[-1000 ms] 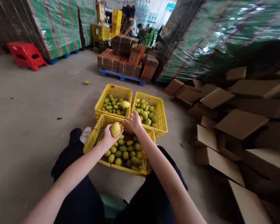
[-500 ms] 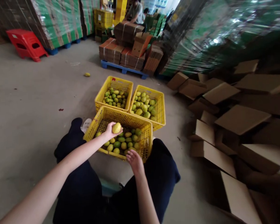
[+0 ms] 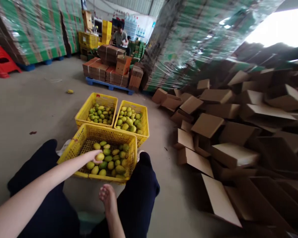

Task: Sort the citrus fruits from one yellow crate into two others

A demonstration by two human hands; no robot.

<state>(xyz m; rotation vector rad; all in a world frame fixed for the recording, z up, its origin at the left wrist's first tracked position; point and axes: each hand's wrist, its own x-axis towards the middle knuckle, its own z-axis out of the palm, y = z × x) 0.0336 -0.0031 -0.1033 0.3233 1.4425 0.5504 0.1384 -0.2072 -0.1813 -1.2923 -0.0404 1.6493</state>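
My left hand (image 3: 95,154) is inside the near yellow crate (image 3: 72,150), its fingers closed round a yellow lemon (image 3: 99,157). Several yellow and green lemons (image 3: 111,165) lie about it on the crate's bottom, mostly in the middle and right part. My right hand (image 3: 108,197) hovers in front of the crate's near side, above my lap. Its fingers are loosely curled and apart, with nothing visible in them.
Two more yellow crates, a left one (image 3: 83,107) and a right one (image 3: 145,120), hold lemons behind the near crate. Open cardboard boxes (image 3: 207,125) are heaped at right. Flattened cartons (image 3: 95,69) sit on a blue pallet (image 3: 109,86). A person (image 3: 120,36) is beyond. One lemon (image 3: 70,91) lies on the floor.
The view has swung right and up, so the crates appear further left. My left hand has lowered the lemon among the others in the near crate. My right hand has drawn back from the crate's edge.
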